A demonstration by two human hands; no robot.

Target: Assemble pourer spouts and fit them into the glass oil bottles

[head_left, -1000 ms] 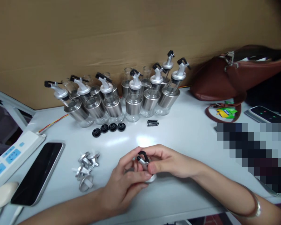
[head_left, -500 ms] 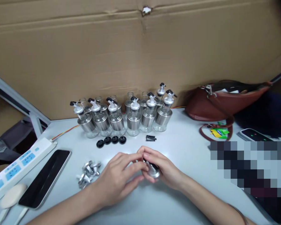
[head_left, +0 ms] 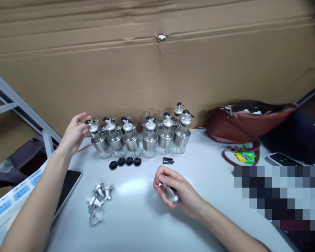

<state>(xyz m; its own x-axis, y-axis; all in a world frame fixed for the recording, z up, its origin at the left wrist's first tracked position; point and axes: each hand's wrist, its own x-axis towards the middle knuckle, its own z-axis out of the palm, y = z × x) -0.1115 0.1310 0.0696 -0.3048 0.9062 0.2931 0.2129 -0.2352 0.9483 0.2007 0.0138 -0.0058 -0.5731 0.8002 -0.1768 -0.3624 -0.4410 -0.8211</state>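
Note:
My right hand [head_left: 174,187] is closed around a silver metal pourer cap [head_left: 172,195], held above the table in front of me; the fingers hide its upper part. At the left end of the bottle row, my left hand [head_left: 77,131] reaches in with fingers apart beside the black-and-silver pourer top [head_left: 93,126] of the leftmost glass oil bottle [head_left: 100,144]. Whether the fingertips touch it I cannot tell. More steel-banded bottles [head_left: 149,140] stand in a row, pourers fitted. Several black stoppers [head_left: 129,161] lie before them, with small black parts [head_left: 168,161] to the right.
Loose silver pourer caps [head_left: 99,194] lie in a pile at left. Beyond my left forearm are a phone [head_left: 70,182] and a white power strip [head_left: 21,192]. A brown handbag [head_left: 249,122] rests at the back right. Cardboard [head_left: 157,77] closes off the back.
My left hand has left the metal cap and moved up and left to the leftmost bottle. My right hand still holds the cap in about the same place. The camera has tilted up slightly.

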